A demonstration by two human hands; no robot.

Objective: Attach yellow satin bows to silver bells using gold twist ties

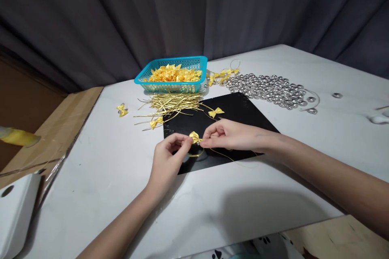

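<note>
A small yellow ribbon bow (193, 135) is held above the black mat (252, 115), between my two hands. My left hand (165, 158) pinches the bow's left side with thumb and forefinger. From the right, my right hand (231, 134) closes its fingertips at the bow's other side, apparently on the thin gold cord (197, 154) that loops below it. A long end of cord trails to the right under my right hand. Something small and shiny shows under the bow, partly hidden by fingers. Two more bows with gold cords, a right one (216, 112) and a left one (156, 122), lie just beyond.
Behind the mat lies a pile of gold cords (174, 103). A blue basket (170, 86) holds many yellow bows. Silver beads (267, 89) spread at the right, near finished-looking bows (223, 76). One bow (122, 110) sits at left on the white table (100, 162).
</note>
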